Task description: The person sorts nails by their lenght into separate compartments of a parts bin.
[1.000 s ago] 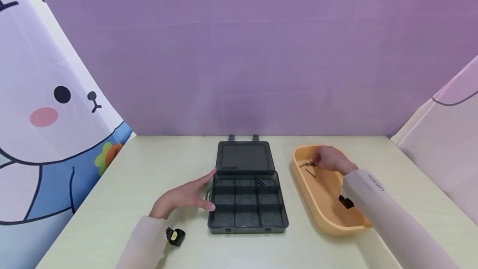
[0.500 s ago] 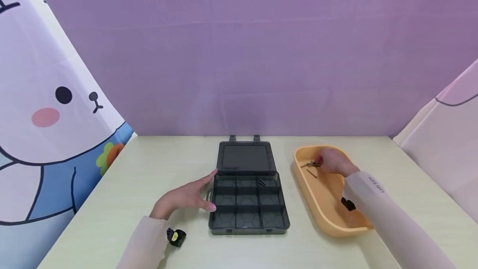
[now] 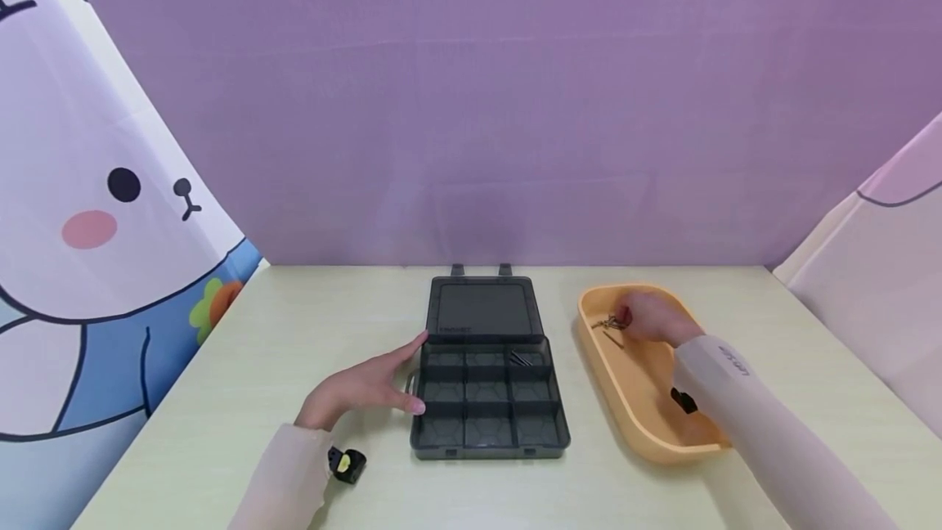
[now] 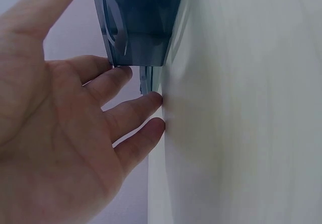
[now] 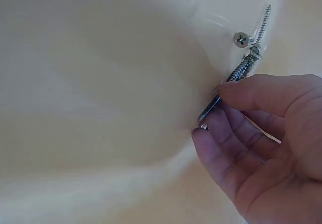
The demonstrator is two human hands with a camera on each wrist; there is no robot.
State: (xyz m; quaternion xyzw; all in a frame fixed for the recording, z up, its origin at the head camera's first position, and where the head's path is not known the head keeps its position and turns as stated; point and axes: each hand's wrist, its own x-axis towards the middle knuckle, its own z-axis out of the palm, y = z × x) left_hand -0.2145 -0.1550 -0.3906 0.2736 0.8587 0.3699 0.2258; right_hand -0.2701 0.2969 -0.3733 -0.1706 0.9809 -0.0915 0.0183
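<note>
A dark grey compartment box [image 3: 486,432] lies on the table with its lid [image 3: 482,309] folded back. Several dark, thin fasteners [image 3: 520,359] sit in its far right compartment. My left hand [image 3: 364,387] rests against the box's left side, fingers loosely spread, fingertips close to its wall [image 4: 138,50] in the left wrist view. At the far end of an orange tray [image 3: 625,407], my right hand [image 3: 651,317] pinches a dark screw [image 5: 210,108] between thumb and fingers. Against those fingertips lie silver screws [image 5: 264,25], one with a cross-slotted head [image 5: 241,40] showing.
A single thin fastener [image 3: 612,339] lies apart on the tray floor. The pale table [image 3: 368,497] carries the box and tray side by side. Behind it hangs a purple cloth [image 3: 471,105], with a cartoon-printed cloth [image 3: 110,285] at left.
My right hand stays over the screws at the tray's far end, its fingertips shifting slightly among them. My left hand and the box have not moved.
</note>
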